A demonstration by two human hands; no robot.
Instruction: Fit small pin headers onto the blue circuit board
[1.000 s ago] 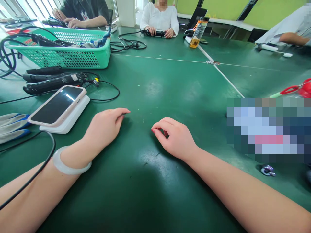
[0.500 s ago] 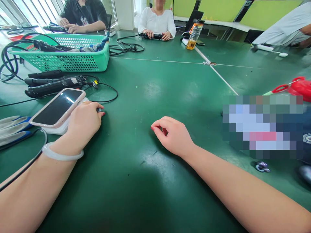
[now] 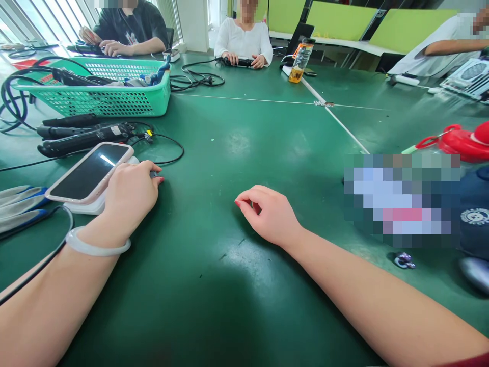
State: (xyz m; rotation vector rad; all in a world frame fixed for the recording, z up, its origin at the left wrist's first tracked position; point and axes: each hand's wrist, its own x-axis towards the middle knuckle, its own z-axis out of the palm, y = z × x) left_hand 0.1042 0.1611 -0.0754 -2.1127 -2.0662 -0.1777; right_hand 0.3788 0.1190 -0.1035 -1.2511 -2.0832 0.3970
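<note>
My left hand [image 3: 132, 188] rests at the right edge of a smartphone in a pale pink case [image 3: 89, 171], its fingers bent down. A small grey piece [image 3: 153, 174] shows between its thumb and forefinger; its kind cannot be made out. Under the phone lies a white flat object [image 3: 86, 206], partly hidden by the phone and my hand. A white bangle [image 3: 97, 248] circles my left wrist. My right hand [image 3: 269, 214] lies on the green table [image 3: 206, 244], fingers curled and thumb tip against the forefinger, with nothing visible in it.
At left are grey-and-blue gloves [image 3: 23, 206], black corded hand tools [image 3: 87, 138] and a green basket [image 3: 114, 99] of cables and tools. A bottle [image 3: 301, 61] stands far back. Right lie a red item [image 3: 468, 142], a hair tie [image 3: 404, 260] and a mouse [image 3: 476, 275]. Several people sit around.
Both my hands keep their pose. The view has shifted slightly. At far left a person's hand has lifted, and the person at far right has an arm stretched out, with a white grilled device now in view.
</note>
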